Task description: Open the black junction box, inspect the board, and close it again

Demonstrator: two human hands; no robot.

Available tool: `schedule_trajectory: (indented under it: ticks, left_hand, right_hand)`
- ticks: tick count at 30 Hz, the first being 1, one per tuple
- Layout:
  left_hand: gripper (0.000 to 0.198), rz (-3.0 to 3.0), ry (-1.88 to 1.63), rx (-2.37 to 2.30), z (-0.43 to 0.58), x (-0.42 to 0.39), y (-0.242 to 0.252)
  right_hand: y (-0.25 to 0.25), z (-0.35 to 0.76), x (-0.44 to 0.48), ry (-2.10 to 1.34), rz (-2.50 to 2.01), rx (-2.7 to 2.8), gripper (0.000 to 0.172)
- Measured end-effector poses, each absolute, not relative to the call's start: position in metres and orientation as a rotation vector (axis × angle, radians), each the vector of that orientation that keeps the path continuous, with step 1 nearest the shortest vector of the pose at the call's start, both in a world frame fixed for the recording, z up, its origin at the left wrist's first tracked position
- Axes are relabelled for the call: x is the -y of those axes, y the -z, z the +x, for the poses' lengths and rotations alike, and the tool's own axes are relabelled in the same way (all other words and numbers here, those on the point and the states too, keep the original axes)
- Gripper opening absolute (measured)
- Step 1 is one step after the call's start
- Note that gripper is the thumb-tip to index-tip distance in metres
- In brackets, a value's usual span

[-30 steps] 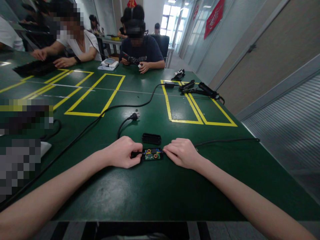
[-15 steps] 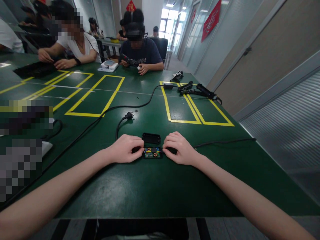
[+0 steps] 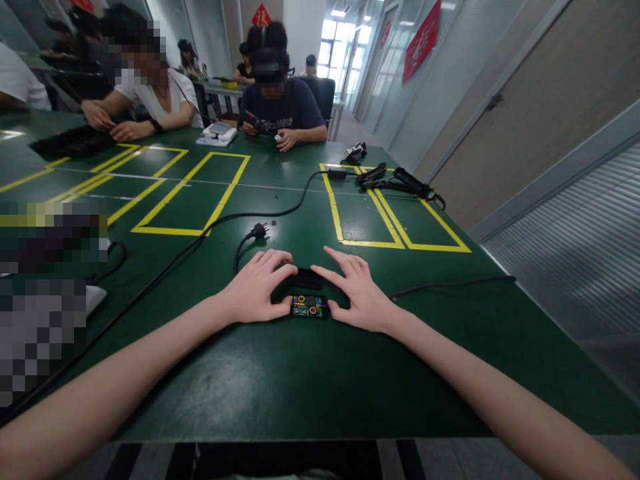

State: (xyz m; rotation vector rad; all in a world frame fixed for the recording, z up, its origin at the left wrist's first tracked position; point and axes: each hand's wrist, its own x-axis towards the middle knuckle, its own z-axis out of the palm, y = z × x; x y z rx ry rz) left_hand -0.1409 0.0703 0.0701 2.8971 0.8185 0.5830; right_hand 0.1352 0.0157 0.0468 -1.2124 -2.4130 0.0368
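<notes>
A small green circuit board (image 3: pixel 307 306) with copper coils lies in a black case half on the table, between my hands. Just behind it rests the matching black case cover (image 3: pixel 309 278), hollow side up. My left hand (image 3: pixel 263 287) has its thumb at the board's left end and its fingers spread over the cover's left end. On the other side, my right hand (image 3: pixel 353 287) holds its thumb by the board's right end, with the index finger reaching to the cover's top edge. Both hands are open. A cord with a black plug (image 3: pixel 259 231) curves behind my left hand.
A long black cable (image 3: pixel 230 215) crosses the green table (image 3: pixel 280 387) to a small black box (image 3: pixel 337 173). Black tools (image 3: pixel 405 181) lie at the back right inside yellow tape outlines. Another cable (image 3: pixel 455 284) runs off rightward. Two people sit across the table.
Both hands have opened from their pinch at the case ends. Their fingers have spread forward to the cover, and the thumbs stay near the board. The case has shifted slightly right.
</notes>
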Motion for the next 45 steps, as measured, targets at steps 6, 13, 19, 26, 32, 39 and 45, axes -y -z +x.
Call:
schedule_trajectory:
  ticks: [6, 13, 19, 26, 32, 39, 45]
  left_hand:
    - [0.028, 2.882, -0.579, -0.677, -0.143, -0.068, -0.068]
    - [0.021, 2.917, -0.823, -0.543, -0.143, -0.059, -0.066]
    - [0.012, 2.851, -1.069, -0.510, -0.140, -0.059, -0.057]
    - [0.009, 2.659, -0.971, -0.539, -0.140, -0.059, -0.060]
    - [0.013, 2.690, -0.848, -0.347, -0.139, -0.055, -0.066]
    - [0.021, 2.707, -0.866, -0.367, -0.138, -0.056, -0.059]
    - [0.020, 2.800, -0.949, -0.379, -0.137, -0.054, -0.060]
  right_hand:
    - [-0.047, 0.137, -0.018, -0.114, -1.033, 2.464, 0.036]
    - [-0.051, 0.137, -0.012, -0.288, -0.850, 2.269, 0.015]
    - [-0.046, 0.130, -0.011, -0.413, -0.810, 2.149, 0.038]
    - [-0.053, 0.129, -0.011, -0.408, -0.753, 2.227, 0.029]
    - [-0.058, 0.127, -0.006, -0.435, -0.616, 2.316, 0.023]
    - [-0.056, 0.126, -0.005, -0.369, -0.582, 2.323, 0.017]
    - [-0.058, 0.124, -0.004, -0.391, -0.604, 2.255, 0.020]
